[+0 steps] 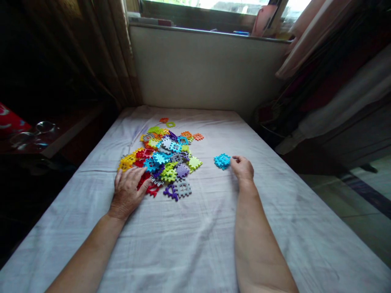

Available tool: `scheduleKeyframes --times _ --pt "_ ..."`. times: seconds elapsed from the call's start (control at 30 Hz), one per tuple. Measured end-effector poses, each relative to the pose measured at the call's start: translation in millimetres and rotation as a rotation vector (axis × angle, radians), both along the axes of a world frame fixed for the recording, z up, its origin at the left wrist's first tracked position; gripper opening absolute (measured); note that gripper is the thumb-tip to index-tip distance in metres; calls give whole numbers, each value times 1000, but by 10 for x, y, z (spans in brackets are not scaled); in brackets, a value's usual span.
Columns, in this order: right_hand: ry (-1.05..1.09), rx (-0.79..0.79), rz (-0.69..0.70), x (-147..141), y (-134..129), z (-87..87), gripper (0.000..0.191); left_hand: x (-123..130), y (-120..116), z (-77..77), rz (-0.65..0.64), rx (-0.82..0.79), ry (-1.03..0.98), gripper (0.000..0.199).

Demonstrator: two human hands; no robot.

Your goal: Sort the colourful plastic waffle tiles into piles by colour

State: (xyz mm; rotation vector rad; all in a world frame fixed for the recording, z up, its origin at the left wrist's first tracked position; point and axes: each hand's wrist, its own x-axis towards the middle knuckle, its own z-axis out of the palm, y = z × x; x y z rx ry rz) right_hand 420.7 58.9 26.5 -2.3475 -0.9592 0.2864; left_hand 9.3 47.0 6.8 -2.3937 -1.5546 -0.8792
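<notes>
A heap of plastic interlocking tiles [166, 154] in yellow, red, blue, green, purple, grey and orange lies on the sheet, many with notched edges and window cut-outs. My left hand [130, 190] rests at the heap's near left side, fingers stretched over yellow and red tiles. To the right of the heap, apart from it, is a small group of blue tiles [222, 161], overlapping one another. My right hand [242, 167] pinches the right edge of a blue tile there; the fingertips are partly hidden. A grey window tile [183, 188] and a purple tile [171, 192] lie at the heap's near edge.
A pale, wrinkled sheet [189, 244] covers the surface, which meets a wall [207, 69] below a window. Eyeglasses [45, 127] sit on a dark side table at left. Curtains [110, 53] hang at left, and cloths [342, 106] hang at right.
</notes>
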Motion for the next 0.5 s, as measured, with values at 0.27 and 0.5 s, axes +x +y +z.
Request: scheduleKeyframes --times 0.27,0.5 --pt "-130 42 39 -198 9 104 33 27 -22 89 -7 26 40 40" --pt "-108 167 318 -648 126 214 29 22 -27 112 37 20 61 37"
